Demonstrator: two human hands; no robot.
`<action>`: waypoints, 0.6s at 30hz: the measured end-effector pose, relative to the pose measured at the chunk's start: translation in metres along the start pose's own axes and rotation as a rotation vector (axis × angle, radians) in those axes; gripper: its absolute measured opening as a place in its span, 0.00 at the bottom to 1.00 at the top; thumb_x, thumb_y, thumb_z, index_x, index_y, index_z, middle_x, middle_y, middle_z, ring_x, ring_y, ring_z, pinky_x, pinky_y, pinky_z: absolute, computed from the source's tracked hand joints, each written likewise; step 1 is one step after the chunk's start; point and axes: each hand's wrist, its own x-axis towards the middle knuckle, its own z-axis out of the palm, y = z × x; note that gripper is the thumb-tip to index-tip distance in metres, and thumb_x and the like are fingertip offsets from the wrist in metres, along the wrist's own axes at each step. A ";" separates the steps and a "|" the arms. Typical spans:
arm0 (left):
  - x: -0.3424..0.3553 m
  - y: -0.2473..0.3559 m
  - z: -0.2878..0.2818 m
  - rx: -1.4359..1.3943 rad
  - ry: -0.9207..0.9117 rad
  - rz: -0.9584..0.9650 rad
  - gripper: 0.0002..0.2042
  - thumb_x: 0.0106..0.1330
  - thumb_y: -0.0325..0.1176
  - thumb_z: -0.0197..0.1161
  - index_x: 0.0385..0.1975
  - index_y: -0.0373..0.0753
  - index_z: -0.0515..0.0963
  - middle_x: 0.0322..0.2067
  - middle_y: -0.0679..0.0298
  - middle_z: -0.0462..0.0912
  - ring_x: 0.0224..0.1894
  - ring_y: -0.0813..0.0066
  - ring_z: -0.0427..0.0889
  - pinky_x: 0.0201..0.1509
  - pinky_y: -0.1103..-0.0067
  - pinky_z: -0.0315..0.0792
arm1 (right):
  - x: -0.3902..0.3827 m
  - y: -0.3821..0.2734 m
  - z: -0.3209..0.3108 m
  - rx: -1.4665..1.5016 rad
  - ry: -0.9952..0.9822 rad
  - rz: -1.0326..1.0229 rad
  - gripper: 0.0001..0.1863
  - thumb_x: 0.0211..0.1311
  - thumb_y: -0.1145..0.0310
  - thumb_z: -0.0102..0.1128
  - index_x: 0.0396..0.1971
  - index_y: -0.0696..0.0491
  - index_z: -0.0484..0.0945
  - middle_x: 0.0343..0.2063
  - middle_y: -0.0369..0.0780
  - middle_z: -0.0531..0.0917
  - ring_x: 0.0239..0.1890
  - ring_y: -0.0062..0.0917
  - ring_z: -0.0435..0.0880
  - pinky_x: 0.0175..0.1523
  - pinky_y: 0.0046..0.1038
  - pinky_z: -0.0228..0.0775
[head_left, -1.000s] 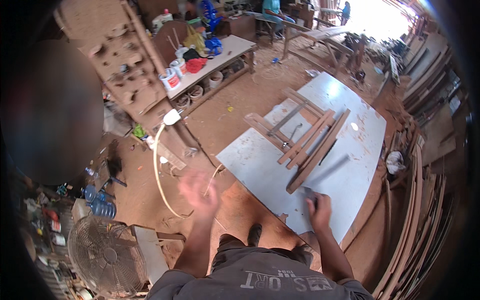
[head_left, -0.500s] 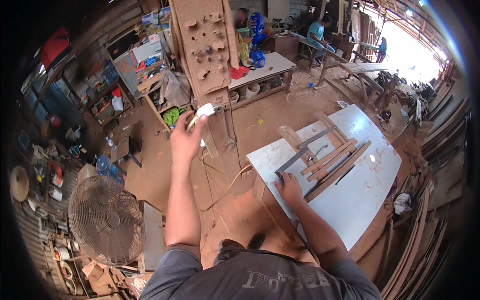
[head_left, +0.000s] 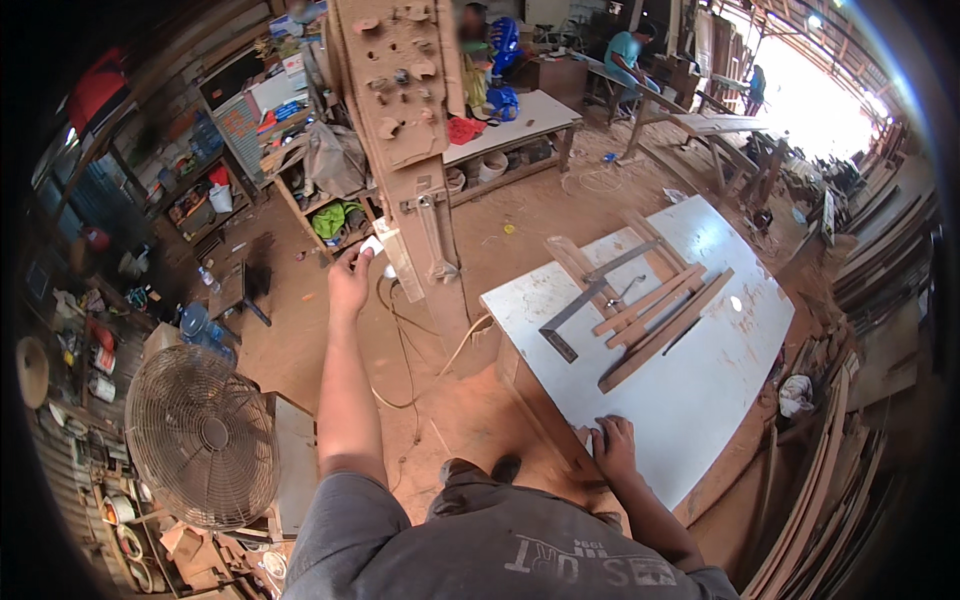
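Note:
My left hand (head_left: pixel 350 285) is reached forward, its fingers closed around a small white block-like piece (head_left: pixel 371 245) whose kind I cannot make out. It is beside the lower part of a dusty wooden post (head_left: pixel 425 215), where thin cables (head_left: pixel 400 325) hang and trail to the floor. My right hand (head_left: pixel 614 447) rests at the near left edge of a white-topped table (head_left: pixel 690 420), fingers bent but apart, with nothing visible in them. Farther up the table lie a dark metal square (head_left: pixel 575 312) and several wooden strips (head_left: pixel 668 330), apart from that hand.
A large caged fan (head_left: pixel 205 435) stands at my left, near a blue water jug (head_left: pixel 203 325). Beyond the post is a long bench (head_left: pixel 530 128) with goods on it. A person (head_left: pixel 627 60) sits farther back. Long boards (head_left: pixel 820 480) are stacked along the right.
My left hand has drawn slightly down and left with the white piece, away from the post's metal fitting. My right hand has left the metal square and slid back along the table edge toward me.

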 end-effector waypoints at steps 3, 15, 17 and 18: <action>0.007 -0.015 0.007 -0.067 0.081 0.122 0.20 0.78 0.42 0.64 0.58 0.31 0.84 0.47 0.50 0.91 0.49 0.69 0.87 0.55 0.72 0.77 | -0.013 0.010 -0.004 -0.012 0.052 -0.040 0.13 0.66 0.71 0.67 0.49 0.55 0.84 0.48 0.48 0.83 0.54 0.46 0.80 0.61 0.43 0.73; 0.055 -0.032 -0.020 -0.011 -0.346 -0.087 0.21 0.77 0.48 0.66 0.55 0.35 0.87 0.19 0.83 0.65 0.19 0.92 0.56 0.23 0.82 0.47 | -0.010 0.010 -0.010 -0.020 0.027 0.042 0.13 0.67 0.70 0.64 0.50 0.54 0.82 0.49 0.45 0.81 0.55 0.45 0.78 0.62 0.44 0.71; 0.059 -0.024 -0.020 0.007 -0.350 -0.088 0.21 0.77 0.47 0.66 0.54 0.33 0.86 0.22 0.77 0.71 0.23 0.87 0.64 0.27 0.81 0.57 | -0.009 0.008 -0.010 -0.030 0.019 0.049 0.12 0.68 0.70 0.64 0.50 0.54 0.82 0.49 0.45 0.81 0.55 0.44 0.78 0.62 0.44 0.71; 0.057 -0.020 -0.017 0.003 -0.332 -0.050 0.21 0.78 0.46 0.66 0.55 0.31 0.85 0.23 0.74 0.73 0.24 0.84 0.68 0.29 0.79 0.61 | -0.009 0.009 -0.010 -0.032 0.013 0.051 0.12 0.68 0.70 0.64 0.50 0.54 0.82 0.49 0.45 0.80 0.55 0.44 0.78 0.62 0.44 0.71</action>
